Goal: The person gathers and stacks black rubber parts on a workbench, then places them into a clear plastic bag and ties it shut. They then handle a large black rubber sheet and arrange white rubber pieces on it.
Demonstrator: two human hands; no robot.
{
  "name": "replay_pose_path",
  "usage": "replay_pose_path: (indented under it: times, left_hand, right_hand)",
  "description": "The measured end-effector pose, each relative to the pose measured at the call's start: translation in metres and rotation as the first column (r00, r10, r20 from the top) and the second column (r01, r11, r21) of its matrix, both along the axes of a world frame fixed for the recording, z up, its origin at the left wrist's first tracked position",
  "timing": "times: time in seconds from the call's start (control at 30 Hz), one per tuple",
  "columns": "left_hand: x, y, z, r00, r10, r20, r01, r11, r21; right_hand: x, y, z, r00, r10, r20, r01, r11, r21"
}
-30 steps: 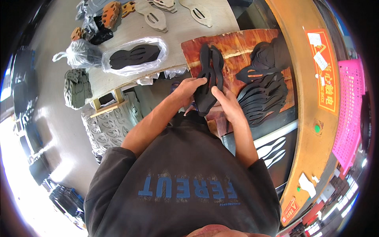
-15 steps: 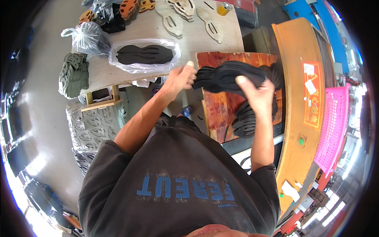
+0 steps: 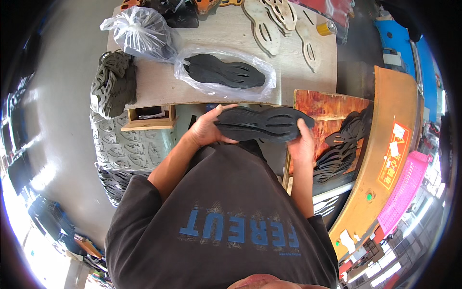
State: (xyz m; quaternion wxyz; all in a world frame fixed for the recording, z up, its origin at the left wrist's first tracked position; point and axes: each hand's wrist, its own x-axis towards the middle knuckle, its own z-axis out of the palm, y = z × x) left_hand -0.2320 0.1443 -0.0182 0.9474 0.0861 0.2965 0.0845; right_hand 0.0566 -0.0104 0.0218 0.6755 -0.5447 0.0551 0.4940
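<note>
A stack of black, sole-shaped foam pieces with long slots point(image 3: 260, 124) is held level in front of my chest. My left hand point(image 3: 208, 127) grips its left end, and my right hand point(image 3: 302, 141) is closed round the right end with the thumb on top. Beyond it, on the pale table point(image 3: 154, 83), similar black pieces point(image 3: 226, 72) lie in an opened clear plastic bag point(image 3: 267, 83). More black slotted pieces point(image 3: 337, 156) rest on the reddish-brown board point(image 3: 313, 103) at my right.
Grey cut-out pieces point(image 3: 113, 84) are stacked at the table's left edge beside a tied plastic bag point(image 3: 139, 33). Cream templates point(image 3: 263, 30) and a yellow can point(image 3: 327, 28) stand at the back. An orange-yellow machine panel point(image 3: 392, 111) and a pink basket point(image 3: 403, 192) are on the right.
The black stack has come off the board to in front of my chest. My left hand, earlier beside the stack's end, now grips it. The view has shifted.
</note>
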Motion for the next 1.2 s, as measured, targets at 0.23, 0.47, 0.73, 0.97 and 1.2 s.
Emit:
replay_pose_path:
  times: [0.23,0.47,0.73,0.97,1.2]
  left_hand:
    - [-0.044,0.118,-0.009,0.959,-0.019,-0.284,0.123,0.927,0.354]
    - [-0.012,0.196,-0.02,0.817,-0.032,-0.576,0.274,0.9,0.338]
    - [-0.035,0.155,-0.014,0.524,0.446,-0.725,0.526,0.5,0.688]
    - [0.077,0.062,-0.023,0.848,0.178,-0.498,0.437,0.294,0.85]
    - [0.235,-0.064,-0.002,0.822,-0.436,-0.366,0.475,0.171,0.863]
  right_hand:
    - [-0.033,0.09,-0.077,0.985,0.077,-0.157,-0.074,0.997,0.023]
    - [-0.013,0.149,-0.106,0.968,0.25,0.033,-0.234,0.938,-0.254]
    - [0.009,0.087,-0.078,0.576,0.591,0.564,-0.12,0.744,-0.657]
    - [-0.019,0.003,-0.02,0.522,0.709,0.475,-0.236,0.655,-0.718]
    - [0.039,-0.164,0.009,0.609,0.331,0.721,0.341,0.711,-0.615]
